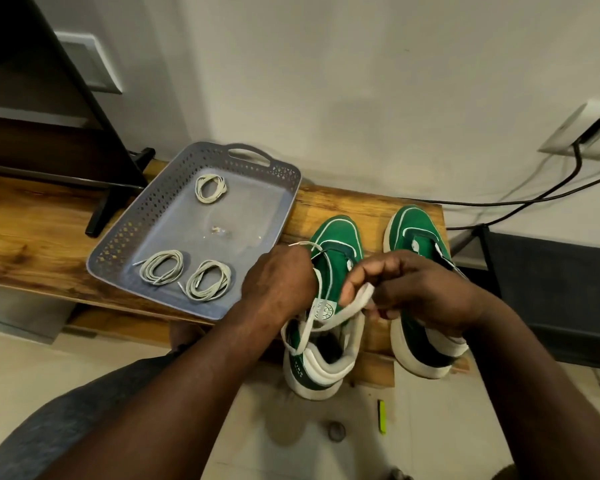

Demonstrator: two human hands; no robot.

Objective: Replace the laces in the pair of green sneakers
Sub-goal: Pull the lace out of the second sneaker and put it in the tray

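Note:
Two green sneakers with white soles stand on a wooden bench (32, 237), toes pointing away from me. Over the left sneaker (336, 237) my left hand (278, 278) pinches one end of a white lace (312, 323), whose tip pokes out past my knuckles. My right hand (413, 289) grips the flat white lace near the tongue; a loop of it hangs down over the heel. The right sneaker (416, 230) stands alone, partly hidden by my right hand. A grey tray (118, 244) to the left holds three coiled pale laces (161, 266).
A dark screen foot (101, 213) stands on the bench left of the tray. Black cables (534, 199) run from a wall socket at the right. On the floor below lie a yellow-green marker (381, 415) and a small round cap (336, 431). My knee shows at bottom left.

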